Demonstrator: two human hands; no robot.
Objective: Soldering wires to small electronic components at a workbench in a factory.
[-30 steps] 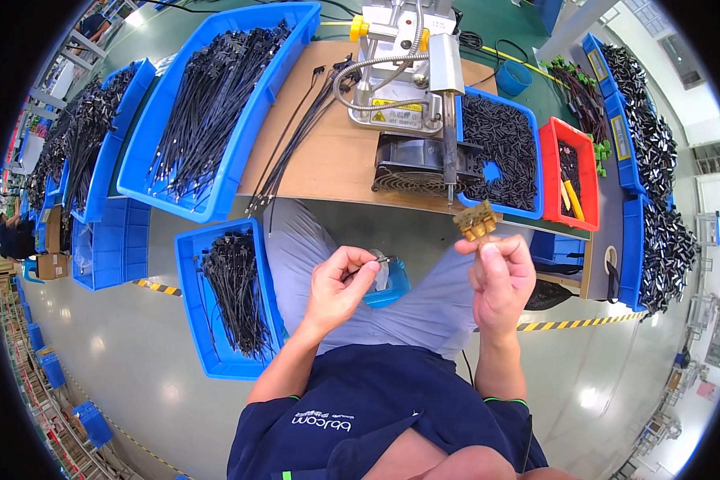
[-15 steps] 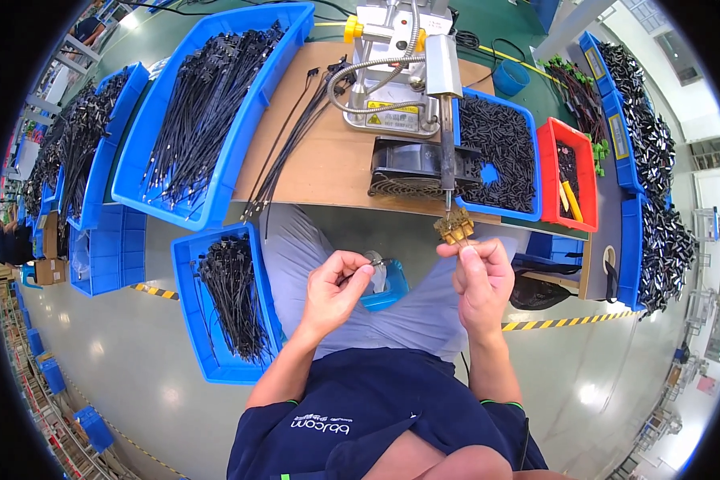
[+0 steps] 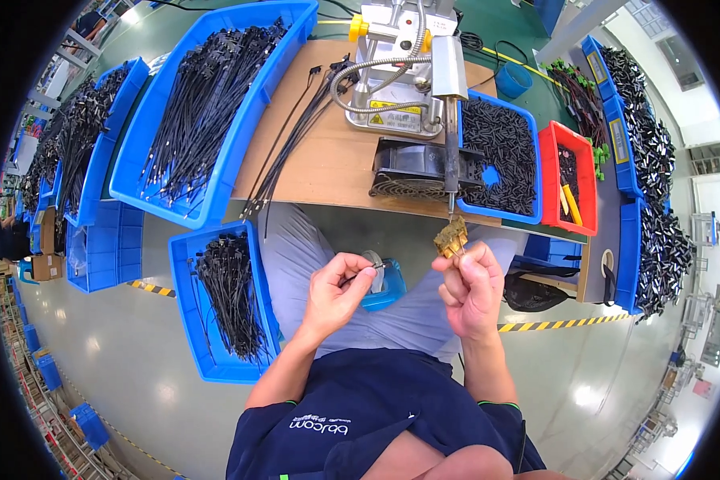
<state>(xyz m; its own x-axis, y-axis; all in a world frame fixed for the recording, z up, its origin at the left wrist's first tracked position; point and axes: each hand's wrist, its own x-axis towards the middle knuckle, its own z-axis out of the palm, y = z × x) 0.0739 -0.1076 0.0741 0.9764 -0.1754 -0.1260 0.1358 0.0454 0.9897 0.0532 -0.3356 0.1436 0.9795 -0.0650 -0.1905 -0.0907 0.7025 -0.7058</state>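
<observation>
My right hand is closed, its thumb and fingers pinching a ragged yellow-brown sponge. The sponge is right under the tip of a soldering iron, which hangs point down from a bench stand; whether they touch is hard to tell. To the left, over my lap, my left hand is closed too. Between its thumb and forefinger a thin dark piece with a greyish end sticks out, too small to identify for certain.
A black fan stands beside the iron. Blue bins of black cables lie left, another bin below them. Loose cables cross the brown board. Right are a bin of small black parts and a red bin.
My right hand has shifted slightly left and its fingers have curled more. The sponge has turned and tilted below the iron tip. My left hand is nearly still.
</observation>
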